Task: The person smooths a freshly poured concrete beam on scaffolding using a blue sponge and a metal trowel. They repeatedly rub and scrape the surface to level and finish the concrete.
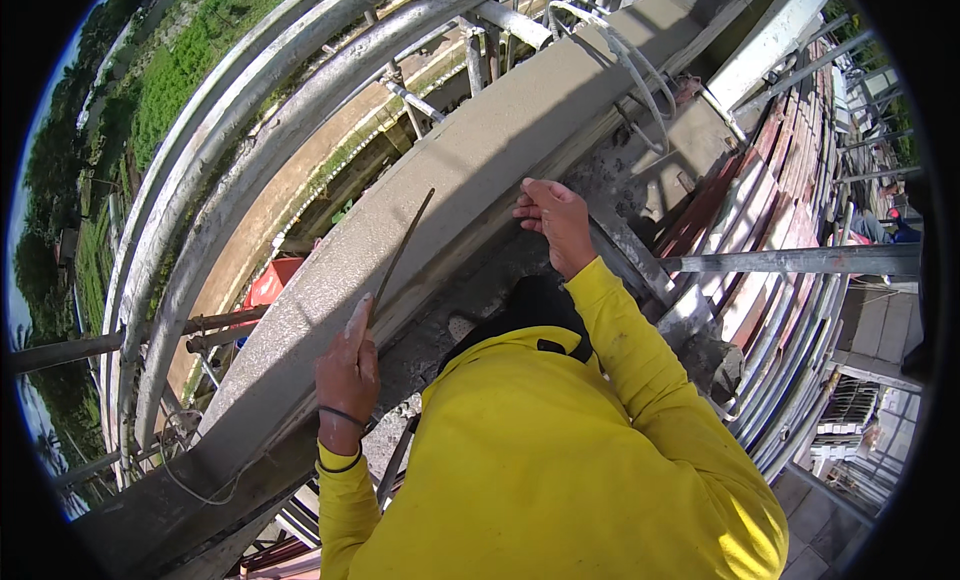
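Note:
My left hand (348,372), with a dark band at its wrist, is closed round the lower end of a thin dark strip (405,242). The strip is seen almost edge-on, so its full shape cannot be told. It slants up over a long grey cement-coated ledge (350,215), whose surface is part sunlit and part shaded. Pale smears mark my left fingers. My right hand (557,223) hovers right of the ledge, its fingers curled in and nothing visible in them.
Curved metal pipes (190,190) run along the ledge's far left side. A looped pale cable (640,75) hangs over its far end. At right, a horizontal metal pipe (800,261) crosses in front of stacked long boards (770,195). Something red (272,283) lies below, beyond the ledge.

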{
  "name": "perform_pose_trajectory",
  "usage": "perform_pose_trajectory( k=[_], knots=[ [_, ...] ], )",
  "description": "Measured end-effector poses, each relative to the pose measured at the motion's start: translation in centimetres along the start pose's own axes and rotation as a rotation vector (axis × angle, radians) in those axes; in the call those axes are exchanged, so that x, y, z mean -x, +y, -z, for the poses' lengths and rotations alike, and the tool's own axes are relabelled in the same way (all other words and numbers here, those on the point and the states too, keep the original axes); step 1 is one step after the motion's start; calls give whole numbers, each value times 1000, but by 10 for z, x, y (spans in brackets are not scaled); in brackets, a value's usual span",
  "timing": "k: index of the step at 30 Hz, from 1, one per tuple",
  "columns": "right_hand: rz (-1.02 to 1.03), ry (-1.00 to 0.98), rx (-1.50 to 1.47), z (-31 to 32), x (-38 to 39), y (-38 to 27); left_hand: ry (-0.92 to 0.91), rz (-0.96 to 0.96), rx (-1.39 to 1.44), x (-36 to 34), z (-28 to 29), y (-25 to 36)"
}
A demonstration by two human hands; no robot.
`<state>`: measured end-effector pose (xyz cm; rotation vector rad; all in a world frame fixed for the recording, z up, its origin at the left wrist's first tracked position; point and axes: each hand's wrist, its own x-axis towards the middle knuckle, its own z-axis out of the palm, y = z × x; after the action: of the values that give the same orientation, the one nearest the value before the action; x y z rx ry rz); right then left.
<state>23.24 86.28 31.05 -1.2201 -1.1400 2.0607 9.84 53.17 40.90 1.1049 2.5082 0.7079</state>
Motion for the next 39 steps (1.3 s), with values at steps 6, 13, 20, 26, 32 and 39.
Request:
perform_pose_trajectory(
  k=[6, 13, 20, 26, 32, 39],
  knots=[
    [11, 22, -68, -15, -6, 4, -107, -41, -185, -22, 5, 32],
    [-10, -10, -138, -15, -10, 11, -141, -164, -245, -35, 5, 55],
    [-41, -43, -193, -11, -12, 11, -192, -146, -286, -53, 5, 86],
    [-82, -41, -237, -11, -18, 10, -135, -134, -276, -51, -8, 89],
    [-82, -41, -237, -11, -18, 9, -131, -101, -300, -45, -9, 94],
    [-59, -53, -231, -4, -14, 12, -190, -143, -446, -56, -6, 100]
  ],
)
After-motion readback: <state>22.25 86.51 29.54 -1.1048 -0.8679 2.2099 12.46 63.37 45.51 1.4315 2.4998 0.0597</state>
